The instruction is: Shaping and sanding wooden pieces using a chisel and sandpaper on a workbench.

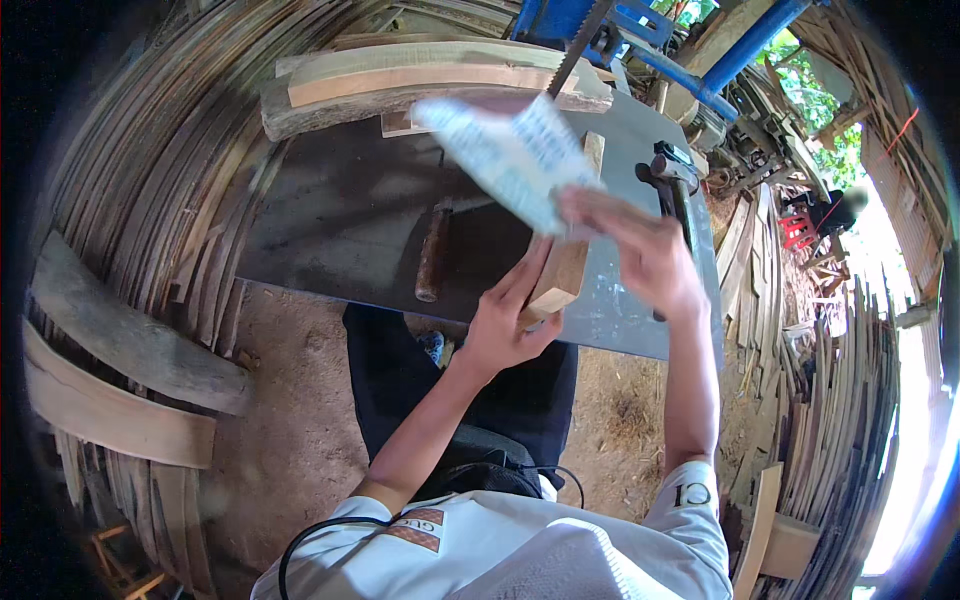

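At the near edge of the dark metal table (340,225), my left hand (503,322) is closed around the near end of a pale wooden block (563,280). The block points away from me, its far part passing behind a white sheet. My right hand (645,248) grips the lower right corner of that white sheet (515,160), which has bluish print and is smeared by motion. Whether it is paper, cloth or plastic I cannot tell. To the left of the block lies a brown wooden handle (432,252).
A toothed saw blade (580,48) rises at the table's back, beside a blue machine frame (735,70). Curved timber (420,75) lies along the far edge. A dark metal bar (680,195) stands at right. Stacked wood strips (130,160) flank the table. A person (835,210) is far right.
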The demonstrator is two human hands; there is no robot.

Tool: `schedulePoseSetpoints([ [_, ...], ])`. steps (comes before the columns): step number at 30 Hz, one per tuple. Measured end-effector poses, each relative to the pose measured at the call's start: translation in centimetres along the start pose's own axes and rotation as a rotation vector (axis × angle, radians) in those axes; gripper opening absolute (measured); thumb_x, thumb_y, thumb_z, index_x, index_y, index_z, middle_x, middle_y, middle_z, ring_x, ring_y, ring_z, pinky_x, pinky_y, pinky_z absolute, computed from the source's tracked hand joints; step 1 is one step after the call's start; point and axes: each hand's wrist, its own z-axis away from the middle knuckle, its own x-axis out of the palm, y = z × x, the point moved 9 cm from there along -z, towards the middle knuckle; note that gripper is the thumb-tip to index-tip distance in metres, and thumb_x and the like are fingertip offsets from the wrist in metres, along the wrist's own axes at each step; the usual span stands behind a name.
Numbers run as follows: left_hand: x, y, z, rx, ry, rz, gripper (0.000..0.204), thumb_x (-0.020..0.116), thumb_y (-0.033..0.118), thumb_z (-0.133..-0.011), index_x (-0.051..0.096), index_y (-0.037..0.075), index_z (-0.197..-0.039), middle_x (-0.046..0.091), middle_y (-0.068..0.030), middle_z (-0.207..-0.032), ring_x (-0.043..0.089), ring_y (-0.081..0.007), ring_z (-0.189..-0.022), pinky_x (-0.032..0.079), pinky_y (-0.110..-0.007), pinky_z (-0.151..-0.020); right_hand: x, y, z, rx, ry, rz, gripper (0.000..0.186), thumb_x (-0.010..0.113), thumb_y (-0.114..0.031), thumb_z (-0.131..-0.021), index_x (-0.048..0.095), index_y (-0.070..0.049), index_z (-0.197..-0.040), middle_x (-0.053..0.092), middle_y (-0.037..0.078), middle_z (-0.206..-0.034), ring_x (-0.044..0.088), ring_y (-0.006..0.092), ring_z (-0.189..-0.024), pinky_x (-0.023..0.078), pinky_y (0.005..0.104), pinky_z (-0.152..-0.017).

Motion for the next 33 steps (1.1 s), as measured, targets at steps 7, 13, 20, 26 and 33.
schedulePoseSetpoints([
  [7,-1.4,1.2,-0.5,0.132,0.140,-0.027,0.069,0.063,0.007,-0.082,0.041,-0.001,-0.147,0.054,-0.0225,-0.140,0.068,-0.0288,-0.107,0.054,-0.037,-0.089,-0.7,2.7,-0.5,0.119,0.042,-0.084,0.070,0.042,0.020,-0.062,0.067,-0.005,-0.122,0.064,0.016,-0.128,0.061,0.0319,-0.120,0.049,0.0368,-0.102],
  [13,-0.9,2.5,-1.0,0.110,0.066,0.067,0.067,0.060,0.007,-0.085,0.038,-0.005,-0.147,0.050,-0.0260,-0.142,0.061,-0.0299,-0.121,0.050,-0.034,-0.095,-2.4,3.7,-0.2,0.115,0.079,-0.019,0.070,0.042,0.020,-0.063,0.064,-0.004,-0.125,0.065,0.016,-0.126,0.061,0.0322,-0.120,0.050,0.0348,-0.101],
  [20,-0.9,0.7,-0.2,0.068,0.084,0.021,0.067,0.060,0.010,-0.086,0.038,-0.004,-0.147,0.050,-0.0239,-0.144,0.060,-0.0283,-0.122,0.048,-0.036,-0.098,-0.6,0.0,-0.2,-0.065,0.023,0.043,0.068,0.044,0.020,-0.064,0.066,-0.005,-0.123,0.065,0.015,-0.127,0.062,0.0286,-0.119,0.050,0.0338,-0.101],
  [26,-1.2,1.4,-0.5,0.098,0.089,0.044,0.064,0.060,0.013,-0.088,0.040,-0.001,-0.148,0.054,-0.0226,-0.140,0.064,-0.0270,-0.116,0.049,-0.037,-0.096,-2.1,5.6,0.0,0.178,0.065,0.097,0.068,0.045,0.019,-0.065,0.063,-0.005,-0.126,0.066,0.011,-0.126,0.065,0.0278,-0.114,0.052,0.0333,-0.099],
  [33,-0.8,1.7,-0.9,0.084,0.089,0.127,0.063,0.059,0.013,-0.090,0.038,-0.009,-0.145,0.051,-0.0266,-0.142,0.057,-0.0271,-0.125,0.046,-0.034,-0.100,-1.8,3.1,0.3,0.198,-0.007,0.010,0.065,0.047,0.019,-0.063,0.064,-0.002,-0.123,0.064,0.012,-0.130,0.065,0.0273,-0.114,0.055,0.0323,-0.093],
])
